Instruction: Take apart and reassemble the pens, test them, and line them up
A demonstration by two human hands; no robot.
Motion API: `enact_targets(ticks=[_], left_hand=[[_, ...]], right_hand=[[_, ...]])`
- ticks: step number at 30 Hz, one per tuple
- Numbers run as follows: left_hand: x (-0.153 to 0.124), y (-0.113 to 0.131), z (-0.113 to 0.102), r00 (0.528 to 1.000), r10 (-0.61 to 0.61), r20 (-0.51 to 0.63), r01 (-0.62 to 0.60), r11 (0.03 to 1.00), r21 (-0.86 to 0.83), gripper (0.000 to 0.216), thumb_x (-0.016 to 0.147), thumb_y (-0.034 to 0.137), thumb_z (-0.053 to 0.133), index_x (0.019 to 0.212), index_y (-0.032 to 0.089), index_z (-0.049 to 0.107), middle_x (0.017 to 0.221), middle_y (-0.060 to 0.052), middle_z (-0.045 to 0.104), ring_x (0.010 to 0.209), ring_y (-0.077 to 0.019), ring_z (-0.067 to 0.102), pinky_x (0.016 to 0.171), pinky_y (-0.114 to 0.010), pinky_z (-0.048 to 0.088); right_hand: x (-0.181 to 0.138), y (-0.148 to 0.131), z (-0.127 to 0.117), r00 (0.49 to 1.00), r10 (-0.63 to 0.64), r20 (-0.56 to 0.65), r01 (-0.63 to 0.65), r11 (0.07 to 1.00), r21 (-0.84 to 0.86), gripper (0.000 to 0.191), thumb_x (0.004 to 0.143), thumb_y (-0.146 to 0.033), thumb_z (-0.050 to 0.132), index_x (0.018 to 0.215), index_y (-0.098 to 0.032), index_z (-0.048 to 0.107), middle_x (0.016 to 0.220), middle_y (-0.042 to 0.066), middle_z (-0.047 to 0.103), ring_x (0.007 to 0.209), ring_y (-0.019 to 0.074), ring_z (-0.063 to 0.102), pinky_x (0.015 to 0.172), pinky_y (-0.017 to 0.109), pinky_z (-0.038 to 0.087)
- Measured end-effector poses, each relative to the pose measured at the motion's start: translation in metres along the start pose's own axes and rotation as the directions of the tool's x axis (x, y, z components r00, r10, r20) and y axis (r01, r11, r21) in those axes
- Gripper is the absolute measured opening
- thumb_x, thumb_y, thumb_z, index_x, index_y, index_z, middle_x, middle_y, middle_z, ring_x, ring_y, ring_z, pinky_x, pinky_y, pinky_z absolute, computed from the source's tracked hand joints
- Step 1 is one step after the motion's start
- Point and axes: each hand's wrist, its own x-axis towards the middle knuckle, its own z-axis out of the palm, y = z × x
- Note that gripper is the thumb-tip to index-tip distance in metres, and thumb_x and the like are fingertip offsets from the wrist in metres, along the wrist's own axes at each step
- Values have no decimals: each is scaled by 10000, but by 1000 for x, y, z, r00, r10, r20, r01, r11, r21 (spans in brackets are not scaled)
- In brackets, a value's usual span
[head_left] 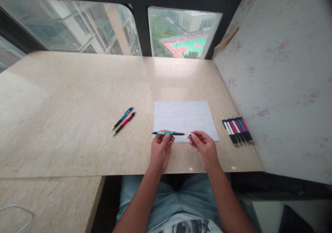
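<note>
My left hand [161, 148] grips a green and black ballpoint pen [177, 133], held level with its front end toward the right. A thin refill end shows at the front of the barrel. Just to the right, my right hand [203, 145] pinches a small silver pen tip [190, 134] between thumb and forefinger, in line with the refill. Whether the tip touches the refill I cannot tell. Both hands are over the lower edge of a white sheet of paper [184, 119], which has rows of handwriting across its upper half.
A blue pen [123, 117] and a pink pen [124, 123] lie side by side on the stone-patterned tabletop [77, 94] to the left. Several pens [237, 129] lie in a row at the right, near the flowered wall [280, 87]. A white cable [28, 212] is at lower left.
</note>
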Motion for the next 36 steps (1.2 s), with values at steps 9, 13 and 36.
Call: enact_targets(ticks=[9, 13, 36], left_hand=[[0, -1, 0, 1000, -10, 7, 10, 1000, 10, 255, 718, 266, 849, 891, 167, 689, 884, -43, 750, 725, -105, 661, 715, -229, 510], [0, -1, -1, 999, -21, 28, 20, 1000, 24, 250, 735, 266, 837, 909, 164, 690, 894, -47, 753, 730, -110, 669, 720, -235, 512], [-2, -1, -1, 991, -67, 119, 58, 995, 79, 203, 763, 252, 812, 910, 179, 693, 934, -60, 764, 771, -121, 667, 776, -255, 513]], right_hand=[[0, 0, 6, 998, -19, 59, 16, 999, 40, 184, 845, -349, 725, 954, -202, 705, 849, 54, 753, 684, 154, 661, 577, 267, 487], [-1, 0, 7, 996, -26, 82, 25, 1000, 16, 185, 852, -347, 719, 964, -201, 699, 850, 55, 752, 709, 160, 673, 598, 272, 505], [1, -4, -1, 980, -101, 172, 148, 947, -287, 262, 945, -467, 568, 983, -213, 619, 829, 30, 679, 769, 181, 652, 639, 273, 484]])
